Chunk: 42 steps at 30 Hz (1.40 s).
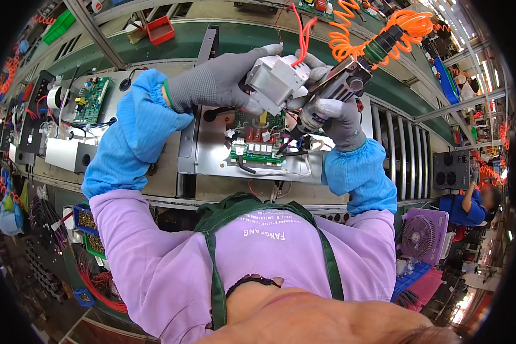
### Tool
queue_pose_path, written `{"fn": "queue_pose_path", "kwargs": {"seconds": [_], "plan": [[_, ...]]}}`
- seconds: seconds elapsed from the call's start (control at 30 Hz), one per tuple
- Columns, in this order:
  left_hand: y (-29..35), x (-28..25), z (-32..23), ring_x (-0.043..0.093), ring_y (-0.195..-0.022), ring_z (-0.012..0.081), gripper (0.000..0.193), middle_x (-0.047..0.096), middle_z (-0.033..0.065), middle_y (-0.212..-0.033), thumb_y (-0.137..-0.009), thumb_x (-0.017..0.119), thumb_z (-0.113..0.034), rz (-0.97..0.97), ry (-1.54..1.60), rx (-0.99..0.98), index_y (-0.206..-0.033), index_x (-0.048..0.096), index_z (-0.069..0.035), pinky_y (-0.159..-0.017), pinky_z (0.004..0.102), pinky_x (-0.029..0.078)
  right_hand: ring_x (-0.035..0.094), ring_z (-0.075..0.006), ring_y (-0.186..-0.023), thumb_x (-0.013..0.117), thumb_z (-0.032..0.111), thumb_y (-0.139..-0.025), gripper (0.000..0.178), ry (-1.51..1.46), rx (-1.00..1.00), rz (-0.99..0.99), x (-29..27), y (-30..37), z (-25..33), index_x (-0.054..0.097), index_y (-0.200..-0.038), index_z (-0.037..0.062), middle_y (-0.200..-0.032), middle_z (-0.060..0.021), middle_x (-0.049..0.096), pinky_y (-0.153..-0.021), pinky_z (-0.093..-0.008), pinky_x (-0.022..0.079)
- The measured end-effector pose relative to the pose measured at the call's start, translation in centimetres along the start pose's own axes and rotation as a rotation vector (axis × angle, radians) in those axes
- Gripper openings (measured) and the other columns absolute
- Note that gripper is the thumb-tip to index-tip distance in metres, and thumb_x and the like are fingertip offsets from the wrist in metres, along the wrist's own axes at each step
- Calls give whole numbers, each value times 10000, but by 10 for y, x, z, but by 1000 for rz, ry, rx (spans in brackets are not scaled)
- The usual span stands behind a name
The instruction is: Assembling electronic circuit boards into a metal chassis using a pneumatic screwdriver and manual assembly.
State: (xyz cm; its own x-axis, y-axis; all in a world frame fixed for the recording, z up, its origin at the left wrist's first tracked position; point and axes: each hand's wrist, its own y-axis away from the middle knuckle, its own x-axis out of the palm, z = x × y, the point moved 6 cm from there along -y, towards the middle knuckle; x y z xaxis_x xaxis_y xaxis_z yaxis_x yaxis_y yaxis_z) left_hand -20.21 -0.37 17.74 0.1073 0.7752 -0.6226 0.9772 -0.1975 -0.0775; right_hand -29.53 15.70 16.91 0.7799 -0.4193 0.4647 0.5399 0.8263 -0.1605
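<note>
My left hand [218, 80], in a grey glove with pale fingertips, is closed around a silver, box-shaped transformer [278, 83] with red wires rising from its top. My right hand [345, 123], gloved the same way, grips a pneumatic screwdriver [339, 86]. The tool lies slanted, its tip pointing down to the left beside the transformer. Grey gloved fingertips also show between transformer and tool; whose they are I cannot tell. Both are held above an open metal chassis [206, 163] containing a green circuit board [258, 152] and loose cables. My hands partly hide the chassis interior.
An orange coiled air hose [344, 34] runs from the tool's upper end. Left stands another chassis with a green board [93, 100]. Metal rollers [404, 152] lie right of my chassis. A red bin [161, 30] sits beyond the bench. At far right are a purple fan [421, 235] and another person [467, 206].
</note>
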Motion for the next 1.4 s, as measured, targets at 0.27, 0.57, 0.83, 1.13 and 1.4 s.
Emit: {"fn": "queue_pose_path", "kwargs": {"seconds": [0.27, 0.57, 0.83, 1.13, 1.4], "plan": [[20, -1, -34, 489, -1157, 280, 958, 475, 153, -1249, -620, 786, -214, -127, -235, 145, -1422, 292, -38, -986, 378, 389, 581, -299, -1070, 664, 148, -629, 625, 207, 47, 69, 11, 5, 0, 482, -1204, -16, -1205, -199, 546, -867, -406, 528], [86, 28, -30, 478, -1143, 351, 609, 547, 147, -1066, -573, 657, -112, -336, -695, -132, -1159, 504, -53, -1020, 449, 374, 610, -331, -1020, 637, 153, -682, 549, 189, 47, 133, 9, 14, 2, 482, -1187, 3, -1139, -217, 565, -849, -452, 536], [89, 57, -39, 502, -1088, 261, 464, 572, 76, -980, -654, 657, -101, -120, -1077, -325, -1108, 568, -75, -1093, 506, 265, 657, -260, -879, 627, 48, -725, 480, 67, 23, 222, 9, 20, 1, 479, -1181, 17, -1028, -188, 605, -648, -348, 499], [126, 102, -44, 512, -1159, 230, 277, 612, 51, -1063, -739, 586, -141, -727, -1172, -224, -997, 650, -63, -1057, 481, 344, 548, -200, -650, 653, 160, -729, 547, 263, -100, 382, 32, 37, 5, 447, -1222, 46, -781, -71, 519, -821, -439, 494], [294, 140, 34, 590, -997, 324, 316, 604, 160, -1056, -797, 617, -121, -1395, -352, -529, -1108, 589, -72, -845, 386, 490, 466, -147, -569, 705, 213, -731, 554, 280, -77, 485, 33, 25, -8, 474, -1206, 48, -739, -18, 465, -743, -392, 447]]}}
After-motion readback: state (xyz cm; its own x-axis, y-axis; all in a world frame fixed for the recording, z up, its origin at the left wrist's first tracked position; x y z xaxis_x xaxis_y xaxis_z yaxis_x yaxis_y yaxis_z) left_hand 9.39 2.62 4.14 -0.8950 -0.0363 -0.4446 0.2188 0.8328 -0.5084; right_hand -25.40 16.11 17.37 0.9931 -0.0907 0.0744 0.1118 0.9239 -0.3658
